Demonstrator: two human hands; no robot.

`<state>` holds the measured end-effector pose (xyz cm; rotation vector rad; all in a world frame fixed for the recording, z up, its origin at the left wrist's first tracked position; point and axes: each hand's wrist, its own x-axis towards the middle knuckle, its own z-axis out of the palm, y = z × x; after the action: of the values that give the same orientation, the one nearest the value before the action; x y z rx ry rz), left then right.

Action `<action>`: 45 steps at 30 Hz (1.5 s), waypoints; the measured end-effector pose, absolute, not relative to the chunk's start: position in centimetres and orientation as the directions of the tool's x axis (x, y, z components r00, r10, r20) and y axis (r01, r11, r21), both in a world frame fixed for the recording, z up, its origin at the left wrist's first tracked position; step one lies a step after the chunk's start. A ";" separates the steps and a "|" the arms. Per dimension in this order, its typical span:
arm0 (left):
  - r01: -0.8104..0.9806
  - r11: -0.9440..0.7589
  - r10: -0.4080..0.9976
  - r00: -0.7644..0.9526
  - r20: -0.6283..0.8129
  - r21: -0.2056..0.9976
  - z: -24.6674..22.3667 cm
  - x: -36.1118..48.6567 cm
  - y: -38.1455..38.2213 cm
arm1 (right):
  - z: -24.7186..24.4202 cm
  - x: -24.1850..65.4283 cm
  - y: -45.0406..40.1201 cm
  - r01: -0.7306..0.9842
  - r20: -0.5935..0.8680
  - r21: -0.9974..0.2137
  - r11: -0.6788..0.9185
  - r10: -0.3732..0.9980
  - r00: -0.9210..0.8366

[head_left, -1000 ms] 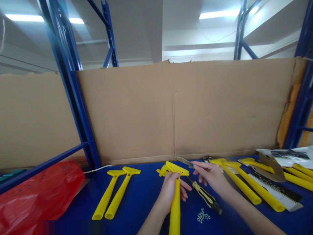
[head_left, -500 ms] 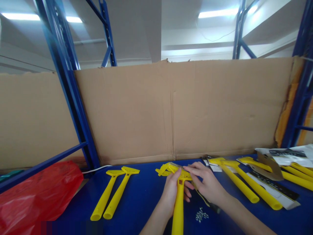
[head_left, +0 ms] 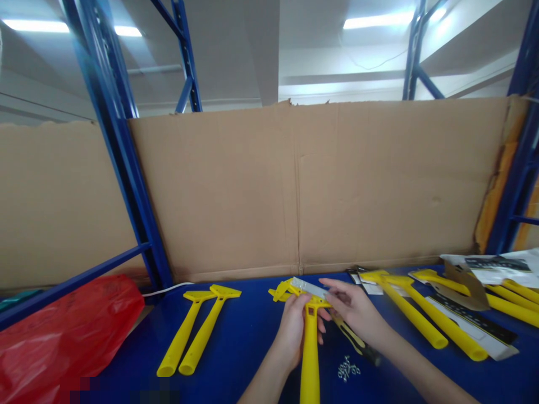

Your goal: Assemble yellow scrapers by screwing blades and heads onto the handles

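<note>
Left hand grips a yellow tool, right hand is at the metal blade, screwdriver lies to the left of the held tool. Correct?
Not quite: in the head view, the screwdriver lies to the right of the held yellow tool. The rest stands.

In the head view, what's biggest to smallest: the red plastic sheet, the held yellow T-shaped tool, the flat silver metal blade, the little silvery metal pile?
1. Red plastic sheet
2. Held yellow tool
3. Silver blade and metal pile: too alike to rank

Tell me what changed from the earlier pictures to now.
The right hand moved left, bringing the metal strip onto the head of the yellow scraper, which the left hand still grips. The screwdriver, small metal parts and two scrapers at left stayed put.
</note>
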<state>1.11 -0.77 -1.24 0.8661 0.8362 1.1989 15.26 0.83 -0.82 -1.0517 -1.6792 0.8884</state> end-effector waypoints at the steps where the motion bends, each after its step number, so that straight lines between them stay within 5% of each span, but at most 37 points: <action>1: -0.418 0.147 0.982 0.172 -0.081 0.896 -1.2 1.1 -0.8 | -1.0 15.2 1.0 0.198 0.257 -0.934 0.298 0.944 -0.207; 7: -0.403 0.141 0.982 0.172 -0.076 0.904 -1.0 1.1 -0.7 | -0.9 15.1 1.3 0.054 0.143 -0.986 0.156 0.970 -0.195; 14: -0.313 -0.003 0.990 -0.137 -0.042 0.950 -1.5 0.2 0.2 | -0.7 15.1 1.3 0.028 0.077 -0.996 0.081 0.990 -0.118; 35: -0.389 -0.015 0.998 -0.067 -0.013 0.921 -1.7 -0.3 0.6 | 0.4 14.2 -0.4 0.100 -0.147 -0.986 -0.133 0.979 -0.140; 45: -0.276 0.098 0.993 -0.040 -0.113 0.956 -0.9 -0.9 0.4 | 0.3 14.2 -0.1 0.094 -0.054 -0.994 -0.051 0.998 -0.031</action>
<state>-0.88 0.36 -0.95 0.9007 1.0900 1.2887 14.22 -0.11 0.30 -1.3016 -1.2778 1.2277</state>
